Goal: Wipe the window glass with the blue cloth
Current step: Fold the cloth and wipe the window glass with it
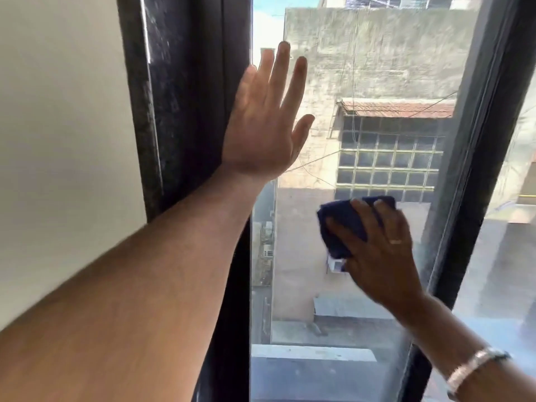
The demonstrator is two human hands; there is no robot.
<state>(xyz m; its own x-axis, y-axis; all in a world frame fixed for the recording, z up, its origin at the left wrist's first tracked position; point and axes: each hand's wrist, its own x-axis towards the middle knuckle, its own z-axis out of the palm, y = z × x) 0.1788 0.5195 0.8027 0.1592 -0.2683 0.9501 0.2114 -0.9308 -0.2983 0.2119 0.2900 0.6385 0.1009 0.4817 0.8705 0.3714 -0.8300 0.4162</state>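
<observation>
The window glass (362, 68) fills the middle of the view, a tall pane between dark frames. My right hand (383, 256) presses a folded dark blue cloth (345, 219) flat against the lower part of the pane, fingers spread over it. Only the cloth's upper and left edges show past my fingers. My left hand (264, 117) rests flat and open on the glass higher up, beside the left frame, holding nothing.
A dark window frame (188, 111) stands at the left against a pale wall (58, 126). A second dark frame bar (478, 169) runs along the right of the pane, with more glass beyond. Buildings show outside.
</observation>
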